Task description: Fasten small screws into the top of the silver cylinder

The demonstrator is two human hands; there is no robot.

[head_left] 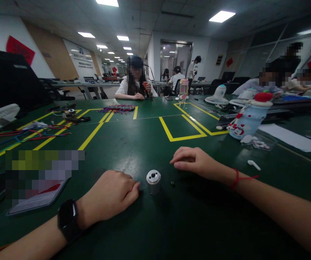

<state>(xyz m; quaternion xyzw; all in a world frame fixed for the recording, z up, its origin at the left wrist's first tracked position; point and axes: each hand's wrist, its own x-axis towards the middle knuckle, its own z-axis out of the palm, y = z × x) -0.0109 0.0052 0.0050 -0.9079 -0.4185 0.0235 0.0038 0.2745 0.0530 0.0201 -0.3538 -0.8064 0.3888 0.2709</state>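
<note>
Metal cylinder [153,183], 1: upright on the green counter [128,231], long axis vertical, between 2 hands. Left hand [108,195]: nearer, just beside the cylinder's left side; fingers curled inward, their grip hidden, so contents cannot be told. Right hand [200,163]: farther off, beyond and to the right; fingers loosely bent, open, nothing seen in them. Small dark ring [172,183], 1: on the counter, right of the cylinder, apart from it.

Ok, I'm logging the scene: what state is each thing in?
Left hand: curled, seemingly empty
Right hand: fingers bent, seemingly empty
Cylinder: upright
Small part: loose, beside cylinder
Watch: worn, screen dark
Blue bottle: upright, lidded
Earbud: lying loose
Cables: lying loose
Fans: on/off unclear
Ceiling lights: lit
</note>
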